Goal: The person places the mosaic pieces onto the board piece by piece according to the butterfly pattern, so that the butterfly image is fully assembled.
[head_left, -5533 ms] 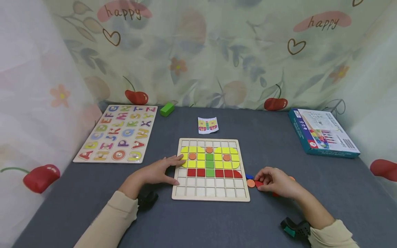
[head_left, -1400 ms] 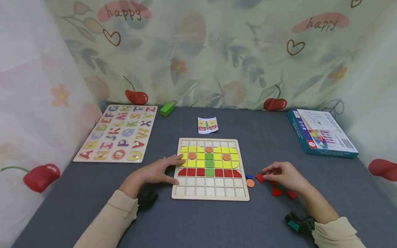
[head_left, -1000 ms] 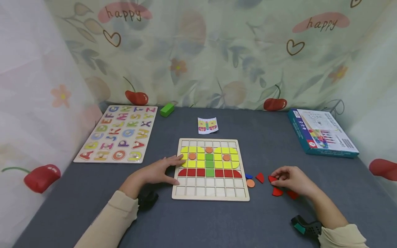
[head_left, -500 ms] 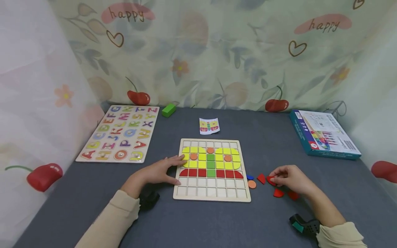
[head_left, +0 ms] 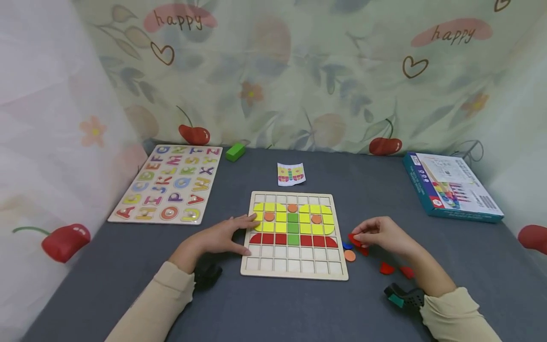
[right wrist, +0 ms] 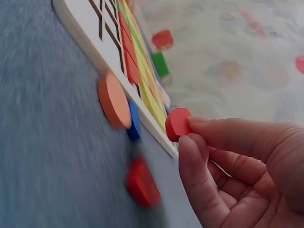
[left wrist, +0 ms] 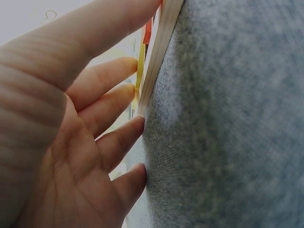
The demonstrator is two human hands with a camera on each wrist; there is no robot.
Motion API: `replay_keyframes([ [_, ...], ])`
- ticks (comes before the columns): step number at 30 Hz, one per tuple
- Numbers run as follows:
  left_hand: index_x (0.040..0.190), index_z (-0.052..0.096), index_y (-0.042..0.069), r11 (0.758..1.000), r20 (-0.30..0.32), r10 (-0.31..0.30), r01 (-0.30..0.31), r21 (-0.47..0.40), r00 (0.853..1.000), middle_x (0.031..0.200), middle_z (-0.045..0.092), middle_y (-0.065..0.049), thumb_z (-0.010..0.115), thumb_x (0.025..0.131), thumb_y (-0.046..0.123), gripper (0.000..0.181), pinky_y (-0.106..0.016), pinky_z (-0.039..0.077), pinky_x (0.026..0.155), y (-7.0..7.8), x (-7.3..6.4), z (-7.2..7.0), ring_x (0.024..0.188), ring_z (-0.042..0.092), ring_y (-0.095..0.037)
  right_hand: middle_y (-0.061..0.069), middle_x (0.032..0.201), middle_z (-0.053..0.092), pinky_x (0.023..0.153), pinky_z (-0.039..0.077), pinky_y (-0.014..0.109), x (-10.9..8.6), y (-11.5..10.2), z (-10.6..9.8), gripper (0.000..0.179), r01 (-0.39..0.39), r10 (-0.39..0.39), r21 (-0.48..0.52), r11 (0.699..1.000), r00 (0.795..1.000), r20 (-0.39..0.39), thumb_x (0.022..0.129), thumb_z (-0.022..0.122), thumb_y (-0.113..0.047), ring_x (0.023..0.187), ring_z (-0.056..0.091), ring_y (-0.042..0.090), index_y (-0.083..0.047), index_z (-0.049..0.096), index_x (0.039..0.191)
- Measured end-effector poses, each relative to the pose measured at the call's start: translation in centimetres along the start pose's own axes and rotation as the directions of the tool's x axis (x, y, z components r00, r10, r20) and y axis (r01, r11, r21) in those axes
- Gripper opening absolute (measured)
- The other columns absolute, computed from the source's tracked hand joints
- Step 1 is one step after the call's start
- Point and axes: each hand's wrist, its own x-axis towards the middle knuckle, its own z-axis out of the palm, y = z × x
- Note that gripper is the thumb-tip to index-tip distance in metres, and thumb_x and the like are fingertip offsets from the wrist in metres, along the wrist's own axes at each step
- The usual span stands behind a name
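My right hand (head_left: 386, 236) pinches a red quarter-round piece (right wrist: 178, 124) between thumb and fingertips, raised just right of the wooden grid board (head_left: 295, 263). Resting on the board's left edge is my left hand (head_left: 218, 237), fingers spread, with fingertips by the yellow pieces and the thumb lower down. Set in the board are rows of yellow pieces (head_left: 281, 217), a green column (head_left: 293, 228), orange discs (head_left: 292, 208) and one red row (head_left: 280, 239) with rounded ends. The two grid rows nearest me hold no pieces. Another red piece (right wrist: 142, 183) lies on the table below my right hand.
Beside the board lie an orange disc (head_left: 349, 255) and a blue piece (head_left: 347, 245); more red pieces (head_left: 387, 268) sit farther right. A butterfly pattern card (head_left: 291, 174) is behind the board. Around the back are an alphabet board (head_left: 166, 190), a green block (head_left: 235, 152) and a box (head_left: 453, 187).
A red piece has filled the red row's left end. My right hand has picked up another red piece from the loose ones and moved left toward the board; my left hand stays put.
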Motion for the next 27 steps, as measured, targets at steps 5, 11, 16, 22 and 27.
replay_keyframes([
  [5, 0.144, 0.038, 0.018, 1.0, 0.003, -0.003, 0.003, -0.001, 1.0, 0.156, 0.023, -0.001, 0.075, 0.077, 0.035, 0.077, -0.051, 0.007, 0.118, 0.2, 0.1, 0.0, 0.146, 0.012, -0.025, 0.009, 0.093, 0.07, 0.067, 0.055, 0.027, 1.6, -0.8, 1.6, 0.034, 0.025, -0.028, 0.053, 0.998, 0.998, 0.057, 0.087, 0.066, -0.024, 0.073, 0.063, 0.014, 0.004, 0.065, 0.106],
  [11, 0.144, 0.038, 0.018, 1.0, 0.004, 0.0, 0.0, 0.001, 1.0, 0.156, 0.023, -0.001, 0.075, 0.077, 0.034, 0.077, -0.051, 0.007, 0.118, 0.2, 0.2, 0.1, 0.146, 0.012, -0.024, 0.008, 0.086, 0.069, 0.067, 0.056, 0.028, 3.5, -2.1, 3.8, 0.028, 0.068, -0.078, 0.093, 0.993, 0.991, 0.111, 0.087, 0.066, -0.018, 0.069, 0.063, 0.013, 0.004, 0.065, 0.104],
  [16, 0.144, 0.038, 0.018, 1.0, 0.004, 0.0, 0.0, -0.002, 1.0, 0.155, 0.023, -0.002, 0.075, 0.077, 0.035, 0.077, -0.051, 0.007, 0.118, 0.1, 0.1, 0.0, 0.146, 0.013, -0.025, 0.007, 0.085, 0.068, 0.067, 0.057, 0.027, 5.2, -3.8, 6.2, 0.025, 0.088, -0.109, 0.132, 0.987, 0.981, 0.161, 0.087, 0.066, -0.016, 0.067, 0.063, 0.012, 0.004, 0.066, 0.101],
  [22, 0.144, 0.038, 0.018, 1.0, 0.01, -0.003, 0.003, -0.007, 1.0, 0.156, 0.023, -0.003, 0.074, 0.078, 0.035, 0.077, -0.053, 0.007, 0.117, 0.1, 0.1, 0.0, 0.145, 0.012, -0.026, 0.009, 0.085, 0.069, 0.07, 0.058, 0.03, 6.8, -6.5, 8.9, 0.021, 0.117, -0.159, 0.192, 0.974, 0.962, 0.224, 0.087, 0.063, -0.011, 0.067, 0.065, 0.013, 0.006, 0.065, 0.1],
  [27, 0.143, 0.039, 0.017, 1.0, 0.01, 0.003, -0.003, -0.002, 1.0, 0.155, 0.023, -0.004, 0.074, 0.078, 0.036, 0.076, -0.055, 0.006, 0.116, 0.0, 0.1, -0.1, 0.145, 0.013, -0.027, 0.007, 0.08, 0.069, 0.067, 0.058, 0.028, 8.1, -8.4, 11.1, 0.017, 0.146, -0.189, 0.181, 0.973, 0.95, 0.248, 0.086, 0.066, -0.011, 0.064, 0.065, 0.011, 0.003, 0.066, 0.095],
])
